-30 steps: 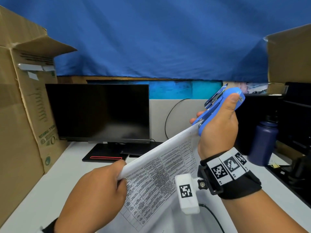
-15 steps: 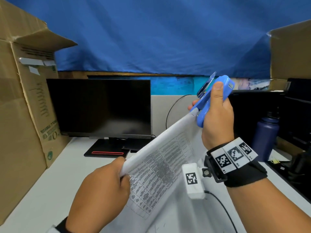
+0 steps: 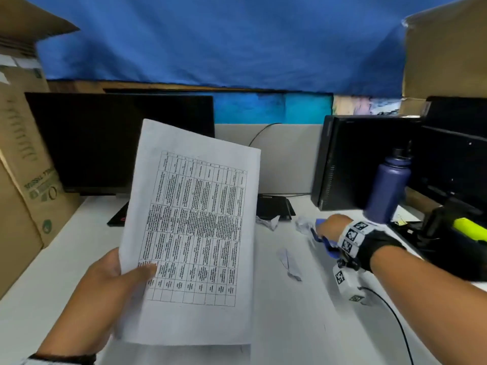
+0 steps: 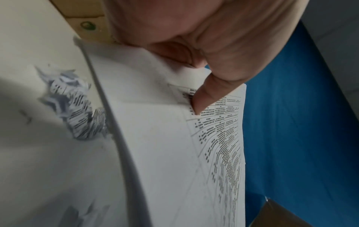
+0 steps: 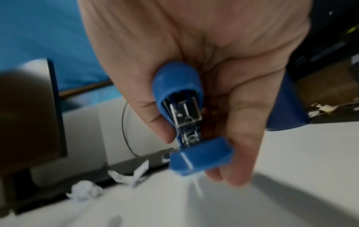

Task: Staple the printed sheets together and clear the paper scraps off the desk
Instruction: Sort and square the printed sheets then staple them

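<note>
My left hand [image 3: 126,275] holds the printed sheets [image 3: 195,233] by their lower left edge, table side facing me, above the desk. In the left wrist view the thumb [image 4: 202,98] presses on the top sheet [image 4: 165,138]. My right hand [image 3: 333,227] grips the blue stapler [image 3: 325,243] low over the desk at the right, apart from the sheets. The right wrist view shows the stapler [image 5: 186,115] with fingers curled round it. Paper scraps lie on the desk: a folded one [image 3: 268,222], a crumpled one [image 3: 303,225] and a strip [image 3: 288,262].
A dark monitor [image 3: 118,143] stands at the back left, its base [image 3: 274,206] behind the scraps. A cardboard box [image 3: 26,180] lines the left side. At the right are a black computer tower [image 3: 350,162], a purple bottle [image 3: 387,191] and a black cable [image 3: 390,312].
My right hand took the stapler off the sheets' corner and dropped down to the desk at the right. My left hand turned the sheets flat toward me. The view tilted down.
</note>
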